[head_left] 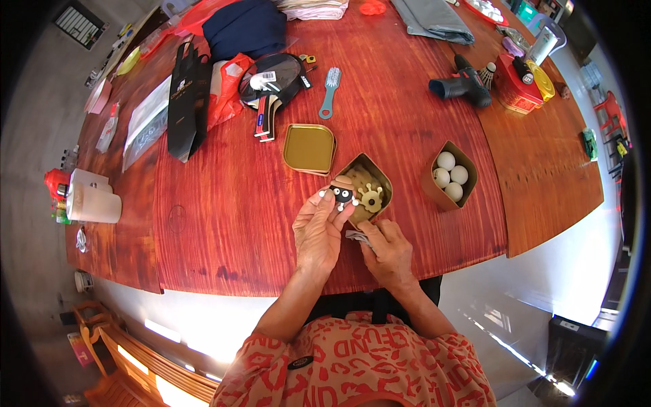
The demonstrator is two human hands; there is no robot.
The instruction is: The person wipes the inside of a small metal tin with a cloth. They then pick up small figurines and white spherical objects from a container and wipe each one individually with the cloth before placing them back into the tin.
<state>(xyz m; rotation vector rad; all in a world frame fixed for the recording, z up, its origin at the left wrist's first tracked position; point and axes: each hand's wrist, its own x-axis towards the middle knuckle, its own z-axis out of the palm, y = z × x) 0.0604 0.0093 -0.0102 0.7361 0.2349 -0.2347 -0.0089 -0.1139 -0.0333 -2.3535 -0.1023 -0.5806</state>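
My left hand (317, 232) is closed in a pinch around a small toy figure (341, 195) with a black face, white eyes, white knobs for limbs and a brown top. It is held over the left edge of an open square gold tin (389, 197). Inside that tin sits a pale yellow toy (371, 199) with knobbed spokes and a dark centre. My right hand (390, 255) rests just in front of the tin, closed on a crumpled grey cloth (358, 237) that pokes out by the thumb. Its fingertips are partly hidden.
Square gold lids (309, 147) lie stacked left of the tin. To the right, another tin (437, 192) contains several white balls. Farther off are a teal brush (330, 93), table tennis paddles (267, 115), a black bag (188, 102), a power drill (462, 83) and a red tin (517, 91).
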